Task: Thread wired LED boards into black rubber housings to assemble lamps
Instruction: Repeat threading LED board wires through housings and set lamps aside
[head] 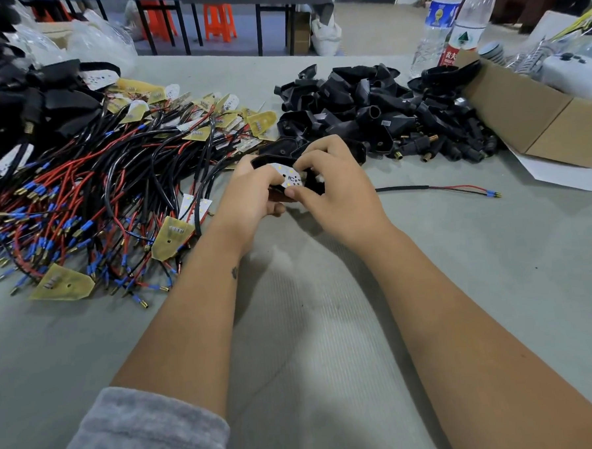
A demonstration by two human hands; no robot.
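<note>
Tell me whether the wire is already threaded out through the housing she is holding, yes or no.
Yes: a black sheathed wire runs out to the right from the black housing held in both hands, its red and black leads ending in blue terminals on the table.

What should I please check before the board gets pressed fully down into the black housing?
1. Housing held firm: left hand grips the black housing. Ok.
2. Board under control: right hand pinches the white LED board at the housing's mouth. Ok.
3. Wire through the housing: the lead trails out to the right on the table. Ok.
4. Board seated flush: its edges are hidden by the fingers. Cannot tell.
5. Wire free of snags: it lies loose, apart from the heap of housings. Ok.
6. Next boards to hand: wired pile on the left. Ok.
</note>
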